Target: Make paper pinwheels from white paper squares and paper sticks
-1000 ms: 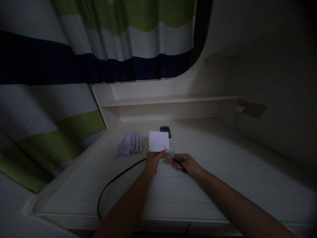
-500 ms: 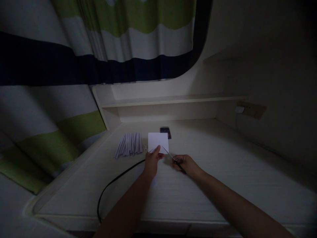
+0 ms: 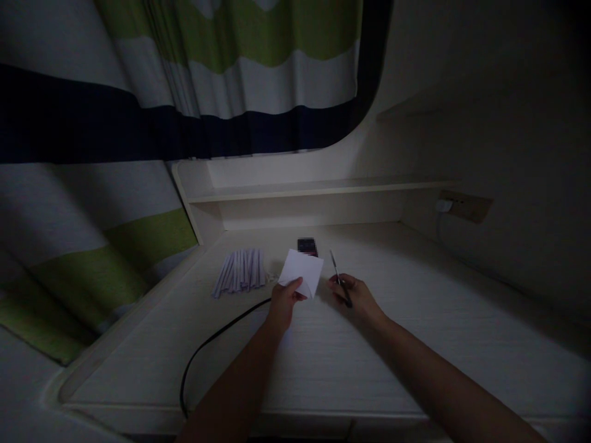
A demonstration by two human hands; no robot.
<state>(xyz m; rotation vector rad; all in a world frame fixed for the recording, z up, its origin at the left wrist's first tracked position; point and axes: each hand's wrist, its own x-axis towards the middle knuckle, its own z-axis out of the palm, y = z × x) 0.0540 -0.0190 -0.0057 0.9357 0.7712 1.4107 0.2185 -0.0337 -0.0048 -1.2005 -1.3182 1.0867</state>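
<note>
Across the white desk (image 3: 415, 351), we have a fanned row of paper sticks (image 3: 239, 272) to the left. Nearer our middle is a square white paper (image 3: 308, 268), pinched near its closer edge under the thumb of our left hand (image 3: 282, 303); our right hand (image 3: 359, 296) curls around black-handled scissors (image 3: 340, 281). Held from one side only, the paper could flex or twist, we judge, and send a cut crooked. It lies just ahead of our left hand, left of our right, apart from the blades.
</note>
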